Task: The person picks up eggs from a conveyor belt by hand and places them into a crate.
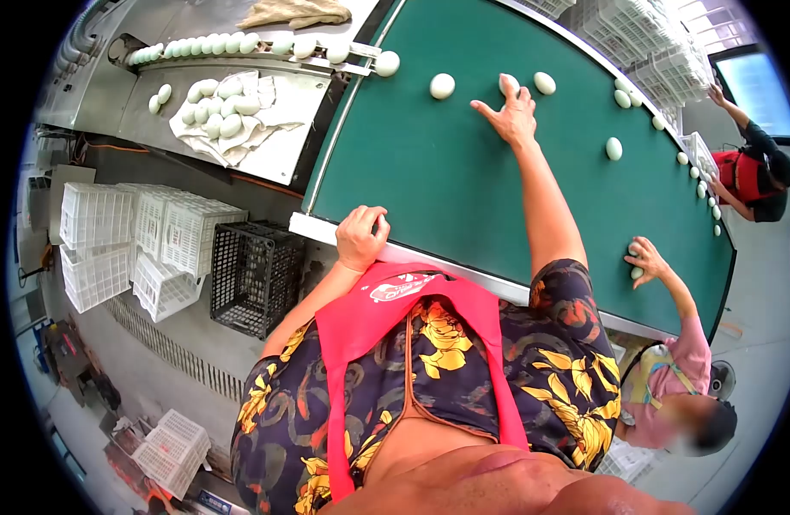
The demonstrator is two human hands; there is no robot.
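My right hand [508, 118] reaches over the green belt table [429, 172] with thumb and fingers spread. Its fingertips touch a pale egg [509, 83] from the near side. Close by lie another egg [545, 83] to the right and one egg [442, 86] to the left. At the near left corner my left hand [362, 239] rests by the white rim [313, 227], fingers curled in, with no object showing in it. A further egg [387, 63] sits at the end of the narrow feed track [354, 62], where several eggs stand in a row.
On the steel table [279, 137] to the left, several eggs lie on a cloth [214, 148]. White crates [99, 215] and a black crate [257, 279] stand below. One co-worker's hand [648, 262] is over eggs at the right; another person [751, 176] stands across the belt.
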